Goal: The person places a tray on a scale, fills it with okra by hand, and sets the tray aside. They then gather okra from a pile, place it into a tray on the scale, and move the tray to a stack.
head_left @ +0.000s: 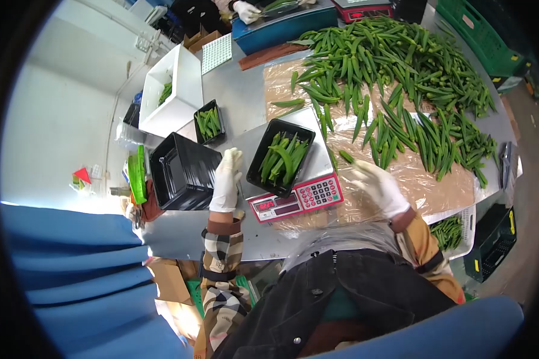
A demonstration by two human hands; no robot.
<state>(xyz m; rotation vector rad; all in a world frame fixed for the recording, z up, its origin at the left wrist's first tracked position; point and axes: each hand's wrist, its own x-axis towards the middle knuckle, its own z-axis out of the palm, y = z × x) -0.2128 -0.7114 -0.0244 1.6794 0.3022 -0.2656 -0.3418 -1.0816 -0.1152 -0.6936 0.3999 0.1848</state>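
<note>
A black tray with several green okra pods in it sits on a scale with a red keypad panel. My left hand, in a white glove, is between the scale and a stack of black trays. Its fingers point away from me, loosely extended, with nothing visible in them. To the right of the scale, my gloved right hand pinches a single okra pod at its fingertips, above the plastic-covered cardboard.
A large okra pile covers the table's far right. Back left are a small filled tray and a white foam box. Another person's gloved hand is at the top, by a blue box. Green crates stand right.
</note>
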